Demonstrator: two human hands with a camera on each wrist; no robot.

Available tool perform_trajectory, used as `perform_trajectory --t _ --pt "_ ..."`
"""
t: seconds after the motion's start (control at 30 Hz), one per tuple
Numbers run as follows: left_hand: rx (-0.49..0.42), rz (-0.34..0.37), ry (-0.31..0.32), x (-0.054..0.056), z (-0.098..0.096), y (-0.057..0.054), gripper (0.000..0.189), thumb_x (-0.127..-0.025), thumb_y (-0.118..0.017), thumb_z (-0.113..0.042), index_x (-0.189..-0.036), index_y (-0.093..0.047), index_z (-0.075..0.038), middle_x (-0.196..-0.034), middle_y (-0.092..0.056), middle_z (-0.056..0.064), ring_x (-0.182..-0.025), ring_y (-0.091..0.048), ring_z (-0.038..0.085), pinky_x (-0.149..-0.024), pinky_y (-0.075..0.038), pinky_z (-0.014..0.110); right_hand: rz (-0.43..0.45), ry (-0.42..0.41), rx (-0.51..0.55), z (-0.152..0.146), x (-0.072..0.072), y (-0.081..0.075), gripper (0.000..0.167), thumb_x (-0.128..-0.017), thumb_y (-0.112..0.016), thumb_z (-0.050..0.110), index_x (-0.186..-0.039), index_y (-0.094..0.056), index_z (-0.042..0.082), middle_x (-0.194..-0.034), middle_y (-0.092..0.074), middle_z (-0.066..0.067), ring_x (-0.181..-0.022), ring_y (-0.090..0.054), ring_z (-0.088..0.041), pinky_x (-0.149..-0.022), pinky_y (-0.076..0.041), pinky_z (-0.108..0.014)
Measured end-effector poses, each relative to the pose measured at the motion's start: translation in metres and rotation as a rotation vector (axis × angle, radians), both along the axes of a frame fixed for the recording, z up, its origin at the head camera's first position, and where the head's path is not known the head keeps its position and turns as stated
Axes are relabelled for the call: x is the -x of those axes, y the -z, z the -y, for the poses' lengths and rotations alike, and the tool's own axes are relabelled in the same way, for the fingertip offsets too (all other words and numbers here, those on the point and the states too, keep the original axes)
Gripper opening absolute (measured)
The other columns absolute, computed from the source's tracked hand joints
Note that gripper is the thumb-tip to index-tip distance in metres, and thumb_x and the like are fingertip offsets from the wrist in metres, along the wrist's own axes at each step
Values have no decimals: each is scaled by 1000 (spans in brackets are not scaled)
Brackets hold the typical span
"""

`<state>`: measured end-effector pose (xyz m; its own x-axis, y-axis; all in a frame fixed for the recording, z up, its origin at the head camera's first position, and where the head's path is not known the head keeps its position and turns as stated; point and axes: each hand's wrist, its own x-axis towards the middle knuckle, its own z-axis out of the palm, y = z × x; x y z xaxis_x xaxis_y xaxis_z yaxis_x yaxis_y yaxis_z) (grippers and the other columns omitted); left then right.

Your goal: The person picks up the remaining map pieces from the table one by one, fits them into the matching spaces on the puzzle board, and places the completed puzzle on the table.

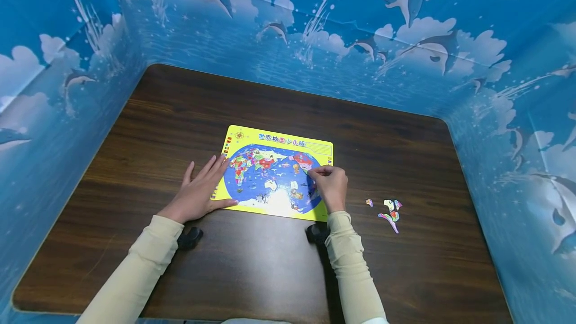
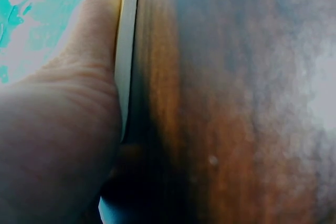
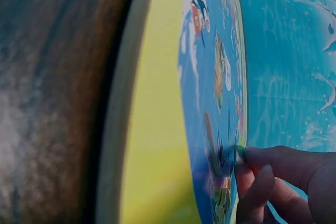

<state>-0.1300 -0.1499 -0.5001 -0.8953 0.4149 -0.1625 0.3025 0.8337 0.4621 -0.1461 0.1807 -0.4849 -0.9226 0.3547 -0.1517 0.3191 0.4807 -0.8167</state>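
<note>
Clearly glossy rectangular board [image 1: 279, 176] on woodgrain table [image 1: 405, 159].

The right fingers [image 3: 281, 158] hide all but a green bit of a piece [image 3: 240, 151]. The left fingers [image 1: 218, 168] cover part of the map board's [image 1: 279, 174] edge; its fine print [image 1: 321, 148] is too small to read. Both sleeves [image 1: 353, 264] run off the bottom; the left wrist view blurs the desk [image 2: 252, 103].
</note>
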Motion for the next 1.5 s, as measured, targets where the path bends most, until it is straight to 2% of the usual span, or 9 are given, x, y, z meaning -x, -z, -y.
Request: perform_trajectory --t 0.2,0.47,0.67,0.93,1.17,1.3,1.5 --pt "6 4 1 0 0 -1 112 -88 -74 -61 -165 -16 -4 -173 -9 17 -159 -4 39 -119 10 69 -29 -36 -72 0 -1 2 18 -94 -79 18 -104 -82 3 -104 -76 -14 -90 -67 -26 -77 -56 -36" --pt "4 1 -1 0 0 1 111 -88 -73 -61 -165 -17 -5 -173 -8 17 -159 -4 39 -119 9 69 -49 -134 -187 1 -2 5 18 -95 -78 18 -106 -82 4 -106 -76 -15 -88 -69 -25 -72 -59 -37" --pt "7 -2 -1 0 0 1 112 -88 -73 -61 -165 -16 -4 -173 -9 17 -159 -5 40 -119 9 70 -45 -179 -267 2 0 4 19 -96 -76 20 -106 -82 5 -104 -75 -13 -89 -68 -25 -77 -58 -38" --pt "14 -4 -7 -1 -1 2 113 -87 -73 -63 -165 -16 -5 -172 -9 18 -159 -5 40 -119 9 70 -39 -192 -251 1 1 3 17 -97 -76 19 -105 -81 4 -100 -77 -12 -86 -70 -26 -79 -59 -39" --pt "10 -5 -9 -3 -1 5 112 -87 -74 -62 -165 -17 -5 -172 -11 18 -158 -6 40 -119 8 70 -39 -223 -261 -1 2 2 16 -95 -77 17 -102 -81 4 -95 -78 -11 -80 -69 -23 -75 -58 -38" --pt "4 -1 -4 -4 -1 6 111 -87 -74 -61 -165 -17 -5 -172 -10 18 -158 -6 40 -119 8 70 -51 -223 -247 -6 -3 -3 18 -97 -75 19 -106 -81 4 -98 -77 -12 -81 -68 -23 -71 -56 -36" --pt "-2 -17 -9 -2 0 3 113 -87 -74 -62 -166 -17 -6 -172 -10 18 -158 -6 40 -119 8 70 -114 -159 -234 -32 -16 -10 15 -97 -74 11 -107 -79 1 -103 -76 -16 -86 -70 -28 -71 -57 -41"
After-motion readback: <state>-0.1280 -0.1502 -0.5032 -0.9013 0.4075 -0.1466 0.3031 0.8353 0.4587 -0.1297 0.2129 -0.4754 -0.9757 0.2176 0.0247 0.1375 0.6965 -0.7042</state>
